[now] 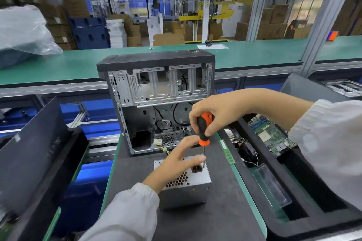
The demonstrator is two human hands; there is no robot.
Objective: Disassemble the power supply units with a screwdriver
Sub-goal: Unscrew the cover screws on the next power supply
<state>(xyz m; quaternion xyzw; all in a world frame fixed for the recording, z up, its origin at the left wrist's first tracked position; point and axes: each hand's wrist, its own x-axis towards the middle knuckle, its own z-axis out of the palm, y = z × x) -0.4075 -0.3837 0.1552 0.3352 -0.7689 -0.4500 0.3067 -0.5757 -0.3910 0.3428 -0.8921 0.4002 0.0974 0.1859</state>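
Here the power supply unit [184, 184], a silver metal box with a honeycomb vent and a dark power socket on its upturned face, stands on the dark mat [195, 225] that covers the desk, about midway between the mat's left and right edges and just in front of the open computer case [156, 101]. The right hand [213, 115] comes in from the right edge, its fingers curled firmly round the black and orange handle of the screwdriver [203, 133], which is held upright with the thin shaft pointing down; the tip meets the top face of the unit near its far right corner (whether it sits in a screw head cannot be told, since the thumb of the other hand partly covers the spot). The left hand [176, 160] reaches up from the near edge in a white sleeve, its fingers spread and fairly straight, lying over the top face of the unit, with the thumb just beside the screwdriver shaft. It steadies rather than grasps: nothing is clamped in it.

The computer case stands upright at the far edge of the mat, its side panel off, showing bare metal bays above and loose black cables and a white connector below. Along the right edge of the desk a black tray [293, 211] holds a green circuit board [272, 135] and a clear plastic piece [274, 186]. A green memory stick [228, 152] lies at the mat's right edge.
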